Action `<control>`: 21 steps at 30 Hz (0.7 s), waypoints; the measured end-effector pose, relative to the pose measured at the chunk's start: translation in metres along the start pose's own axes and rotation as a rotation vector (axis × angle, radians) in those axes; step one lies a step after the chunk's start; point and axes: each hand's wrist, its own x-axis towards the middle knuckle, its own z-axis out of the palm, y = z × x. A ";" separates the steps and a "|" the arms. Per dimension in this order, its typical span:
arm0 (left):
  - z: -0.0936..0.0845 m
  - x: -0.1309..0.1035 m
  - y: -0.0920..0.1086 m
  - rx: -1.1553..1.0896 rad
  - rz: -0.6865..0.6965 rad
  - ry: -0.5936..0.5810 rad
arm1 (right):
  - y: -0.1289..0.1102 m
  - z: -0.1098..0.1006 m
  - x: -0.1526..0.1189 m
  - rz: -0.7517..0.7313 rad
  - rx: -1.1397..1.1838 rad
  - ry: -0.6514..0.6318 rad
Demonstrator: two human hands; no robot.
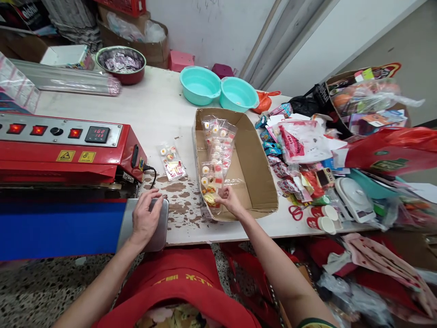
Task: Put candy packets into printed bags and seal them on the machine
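My right hand (231, 201) is inside the near part of an open cardboard box (254, 157), its fingers closed on the edge of a small clear packet (211, 199) with food-shaped pieces in it. More such packets (220, 150) lie overlapping in a row along the box's left side. My left hand (146, 217) lies open, fingers stretched, over the metal plate (159, 232) at the end of a blue conveyor belt (61, 228). Beyond that hand, a separate clear packet (171, 162) with similar pieces lies flat on the table, left of the box.
A red sealing machine (61, 157) with lit switches stands at the left. Two turquoise basins (200, 84) and a bowl of sachets (124, 64) sit at the back. To the right are red-handled scissors (295, 212), paper cups (321, 224), a white scale (353, 198) and piled packaging.
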 end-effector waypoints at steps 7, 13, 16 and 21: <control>0.029 0.013 0.021 -0.200 -0.123 -0.156 | -0.063 -0.043 -0.019 -0.093 0.227 0.110; 0.050 0.046 0.070 -0.919 -0.341 -0.597 | -0.120 -0.014 -0.056 -0.176 0.242 -0.100; 0.036 0.049 0.070 -1.053 -0.451 -0.658 | -0.131 0.013 -0.059 -0.234 0.245 -0.108; -0.010 0.019 0.025 -0.899 -0.546 -0.681 | -0.150 0.035 -0.041 -0.407 0.119 -0.242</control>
